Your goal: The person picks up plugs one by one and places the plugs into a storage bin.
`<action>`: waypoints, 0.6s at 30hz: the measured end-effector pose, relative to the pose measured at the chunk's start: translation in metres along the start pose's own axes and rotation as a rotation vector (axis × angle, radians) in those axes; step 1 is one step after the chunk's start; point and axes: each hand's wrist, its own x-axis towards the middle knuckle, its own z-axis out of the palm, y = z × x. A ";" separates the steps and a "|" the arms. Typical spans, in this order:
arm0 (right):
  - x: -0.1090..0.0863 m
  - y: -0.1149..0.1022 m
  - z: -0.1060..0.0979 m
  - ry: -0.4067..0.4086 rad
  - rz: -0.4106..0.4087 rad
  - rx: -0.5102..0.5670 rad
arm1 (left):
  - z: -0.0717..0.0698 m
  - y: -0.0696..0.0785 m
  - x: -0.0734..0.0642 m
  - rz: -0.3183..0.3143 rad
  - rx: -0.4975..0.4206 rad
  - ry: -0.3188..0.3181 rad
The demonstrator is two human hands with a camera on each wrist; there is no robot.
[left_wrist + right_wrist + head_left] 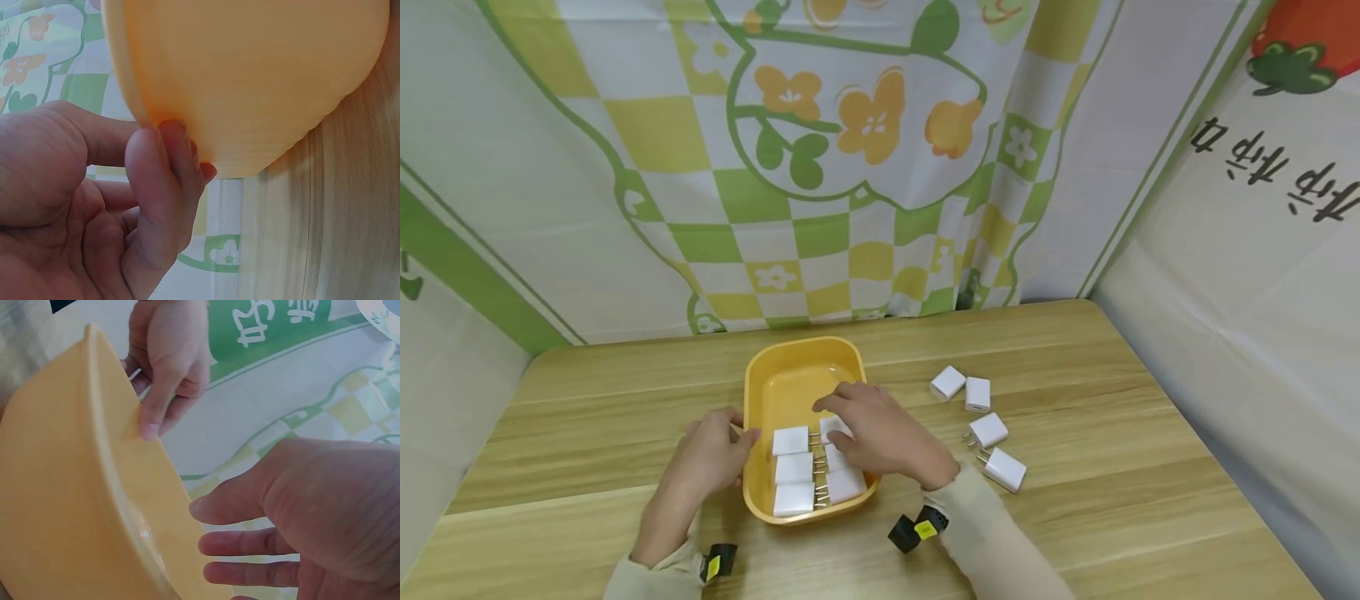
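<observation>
We've got the yellow tray [790, 385] on the wood-grain tabletop [602, 425], with six white plug adapters [793, 468] inside. They're at the tray's near end, two columns of three, prongs showing in the gap between columns. Left hand [709, 450] is at the tray's left side; its grip pinches the wall, thumb inside, fingers against the outer face. Right hand [880, 429] reaches in over the tray's right side, above the farthest adapter of the right column and partly hiding that column. Its grip is wide: right wrist view gives us straight fingers with the thumb apart from them. We can't tell whether its fingertips touch an adapter. Four loose adapters [987, 430] lie right of the tray: the far two just beside each other, the near two with prongs roughly toward the tray. Toward us from the tray, each light sleeve [1000, 542] has a black device [721, 561] with a yellow label at the cuff. Beyond the tray hangs a checked, flowered curtain [820, 237].
</observation>
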 end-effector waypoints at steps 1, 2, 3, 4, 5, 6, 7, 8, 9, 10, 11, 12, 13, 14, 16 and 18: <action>-0.001 0.001 -0.001 0.001 0.002 0.005 | 0.000 0.000 0.000 0.002 0.001 0.000; -0.001 0.003 -0.003 0.006 0.001 0.013 | 0.000 0.000 0.000 0.003 0.002 0.000; -0.002 0.004 -0.005 0.008 0.003 0.021 | 0.000 0.000 0.000 0.004 0.003 0.000; -0.003 0.006 -0.007 0.015 0.003 0.029 | 0.000 0.000 0.000 0.003 0.003 -0.001; -0.004 0.008 -0.009 0.024 0.004 0.038 | 0.000 0.000 0.000 0.003 0.003 -0.002; -0.006 0.011 -0.012 0.034 0.006 0.046 | 0.000 0.000 0.000 0.006 0.004 -0.001; -0.007 0.013 -0.014 0.045 0.008 0.054 | 0.000 0.000 0.000 0.005 0.005 -0.002; -0.009 0.017 -0.017 0.058 0.014 0.061 | 0.000 0.000 0.000 0.005 0.005 -0.002; -0.011 0.020 -0.019 0.072 0.019 0.070 | 0.000 0.000 0.001 0.004 0.005 -0.002; -0.013 0.024 -0.022 0.089 0.024 0.075 | 0.000 0.000 0.000 0.003 0.006 -0.002; -0.014 0.029 -0.024 0.105 0.030 0.082 | 0.000 0.000 0.000 0.001 0.004 -0.003; -0.016 0.033 -0.026 0.120 0.039 0.088 | 0.000 0.000 0.000 -0.002 0.003 -0.003; -0.017 0.037 -0.027 0.136 0.049 0.087 | 0.000 0.001 0.000 -0.006 0.003 -0.003; -0.019 0.042 -0.028 0.154 0.061 0.085 | 0.000 0.001 0.000 -0.009 0.002 -0.003; -0.021 0.050 -0.031 0.180 0.095 0.075 | -0.001 0.001 0.000 -0.015 0.003 -0.003; -0.023 0.058 -0.032 0.195 0.142 0.063 | -0.001 0.001 0.000 -0.015 0.005 -0.001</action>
